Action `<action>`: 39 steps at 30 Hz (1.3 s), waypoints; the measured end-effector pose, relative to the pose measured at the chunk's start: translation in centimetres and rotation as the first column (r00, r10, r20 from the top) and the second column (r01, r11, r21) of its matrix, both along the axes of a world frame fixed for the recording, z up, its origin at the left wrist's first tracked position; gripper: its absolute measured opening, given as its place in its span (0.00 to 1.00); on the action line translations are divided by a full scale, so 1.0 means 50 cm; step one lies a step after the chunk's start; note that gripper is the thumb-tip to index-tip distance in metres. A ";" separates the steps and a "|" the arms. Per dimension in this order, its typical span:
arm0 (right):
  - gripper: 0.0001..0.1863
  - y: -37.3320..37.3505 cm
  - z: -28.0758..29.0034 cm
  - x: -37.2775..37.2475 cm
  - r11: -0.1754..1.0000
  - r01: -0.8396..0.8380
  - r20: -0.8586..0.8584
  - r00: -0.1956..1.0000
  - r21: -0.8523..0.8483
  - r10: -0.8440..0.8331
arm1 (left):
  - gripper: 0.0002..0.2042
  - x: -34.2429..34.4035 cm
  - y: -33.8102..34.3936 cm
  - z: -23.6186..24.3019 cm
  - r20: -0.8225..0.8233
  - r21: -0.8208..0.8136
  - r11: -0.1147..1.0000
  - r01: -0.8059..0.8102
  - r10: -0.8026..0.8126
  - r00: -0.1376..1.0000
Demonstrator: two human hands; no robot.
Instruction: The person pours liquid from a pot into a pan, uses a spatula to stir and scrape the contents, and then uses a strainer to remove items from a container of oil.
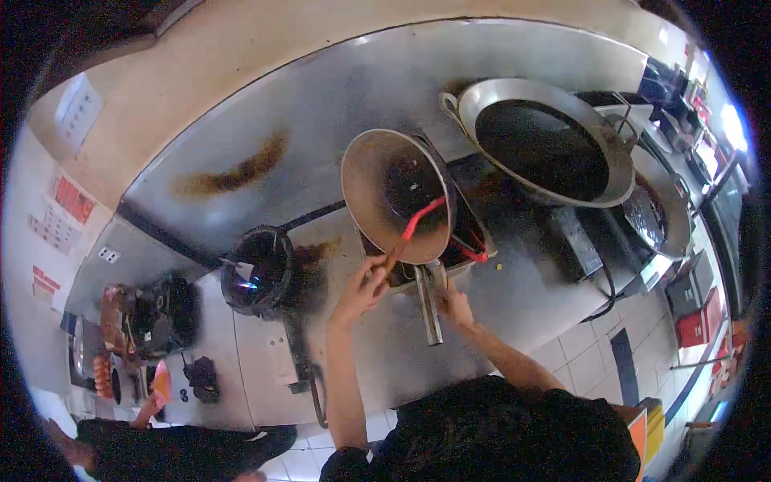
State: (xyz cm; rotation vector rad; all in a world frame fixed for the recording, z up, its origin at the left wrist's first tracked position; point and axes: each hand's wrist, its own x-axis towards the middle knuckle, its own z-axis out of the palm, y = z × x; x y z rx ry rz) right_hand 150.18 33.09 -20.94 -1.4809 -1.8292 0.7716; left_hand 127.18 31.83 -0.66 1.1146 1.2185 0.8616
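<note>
A deep, light-brown frying pan (pixel 371 186) with a long metal handle (pixel 429 309) is tilted over a burner. Dark residue and a small white speck show on its inner surface. My left hand (pixel 363 291) is closed round the wooden handle of a red-ended spatula (pixel 424 215), whose red part reaches into the pan. My right hand (pixel 456 307) is closed at the base of the pan's handle, its fingers partly hidden behind it. Close to that hand, a red looped object (pixel 475 249) shows beside the pan; its kind is unclear.
A large two-eared wok (pixel 490 104) of dark liquid stands at the back right, with another wide pan (pixel 679 221) beyond. On the left, a black ring burner (pixel 259 269) shows a blue flame. A co-worker's hand (pixel 148 408) holds something pink and yellow at lower left.
</note>
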 end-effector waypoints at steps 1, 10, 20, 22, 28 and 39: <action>0.20 -0.003 0.000 0.003 1.000 -0.001 -0.053 0.999 -0.008 0.000 | 0.19 0.016 0.011 0.003 0.137 0.043 0.999 -0.008 0.002 0.991; 0.18 -0.016 0.017 -0.017 0.991 0.040 -0.103 0.993 -0.124 -0.053 | 0.16 0.113 0.067 0.033 -0.127 0.342 0.886 -0.312 0.373 0.919; 0.40 -0.012 -0.010 -0.018 0.998 -0.036 -0.062 0.997 0.044 0.039 | 0.13 -0.040 -0.118 -0.001 -0.714 0.294 0.946 -0.140 0.314 0.626; 0.40 -0.017 0.007 -0.010 1.000 -0.024 -0.024 0.999 0.012 0.024 | 0.14 -0.022 -0.079 0.012 -0.627 0.413 0.900 -0.135 0.389 0.674; 0.19 -0.020 0.036 -0.007 0.999 0.014 -0.030 0.999 0.034 -0.013 | 0.14 -0.004 -0.038 -0.002 -0.690 0.475 0.880 -0.017 0.384 0.613; 0.20 -0.015 0.012 -0.009 0.999 0.046 -0.061 0.997 -0.018 -0.047 | 0.14 -0.025 -0.045 0.110 -0.824 0.327 0.945 0.029 0.270 0.498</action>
